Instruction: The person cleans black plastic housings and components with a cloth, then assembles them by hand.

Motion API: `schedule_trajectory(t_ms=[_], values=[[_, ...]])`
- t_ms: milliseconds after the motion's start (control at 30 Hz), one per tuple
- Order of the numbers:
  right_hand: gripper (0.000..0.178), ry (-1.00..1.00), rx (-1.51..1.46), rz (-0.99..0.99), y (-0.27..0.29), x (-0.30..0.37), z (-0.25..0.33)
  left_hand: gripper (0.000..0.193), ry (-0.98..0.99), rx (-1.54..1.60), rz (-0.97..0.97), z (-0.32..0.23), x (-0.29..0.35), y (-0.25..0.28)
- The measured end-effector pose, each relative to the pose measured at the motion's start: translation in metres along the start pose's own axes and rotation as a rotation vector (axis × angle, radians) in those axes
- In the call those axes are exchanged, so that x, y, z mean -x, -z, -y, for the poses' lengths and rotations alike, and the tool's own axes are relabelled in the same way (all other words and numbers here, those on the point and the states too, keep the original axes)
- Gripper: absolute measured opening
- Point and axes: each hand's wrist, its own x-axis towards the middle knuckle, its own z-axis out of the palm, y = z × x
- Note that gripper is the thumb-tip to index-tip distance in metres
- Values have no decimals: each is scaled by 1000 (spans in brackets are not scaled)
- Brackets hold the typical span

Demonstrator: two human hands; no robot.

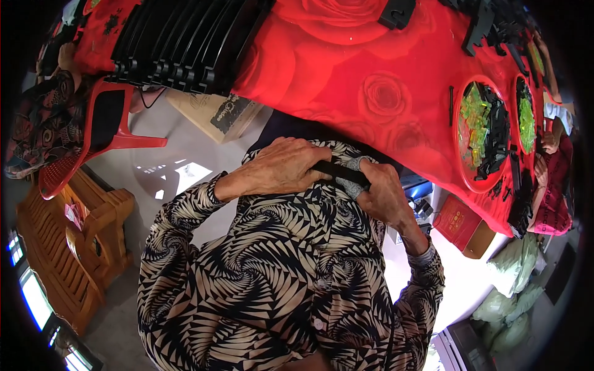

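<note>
Close to my body, below the table's near edge, a flat black plastic strip [342,172] spans the gap between my hands. My left hand [281,166] is closed on its left end, fingers bent over it. At the other end my right hand [382,191] grips the strip, its thumb and fingers partly hiding it. A grey speckled piece of cloth [353,179] shows around the strip beside the right fingers; how it is held cannot be made out.
The red rose-patterned tablecloth [346,74] bears a row of long black plastic parts [179,46], a small black part [396,13] and a red tray [463,167] of yellow-green and black pieces. A red chair [120,133] and a cardboard box [213,114] stand left. Other people sit at both sides.
</note>
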Motion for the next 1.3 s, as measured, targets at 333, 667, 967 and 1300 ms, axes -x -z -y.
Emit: schedule_trajectory(t_ms=[333,667,967,1300], values=[[27,53,-29,9,-3,-4,-15,16,-11,51,-59,-1,-1,-9],[25,46,-23,77,8,-13,-15,20,-71,75,-100,7,-6,-11],[25,13,-94,175,15,-20,-10,22,-59,112,-53,8,-8,-11],[31,-150,-188,285,10,-20,-15,35,34,-68,-124,1,-11,-20]])
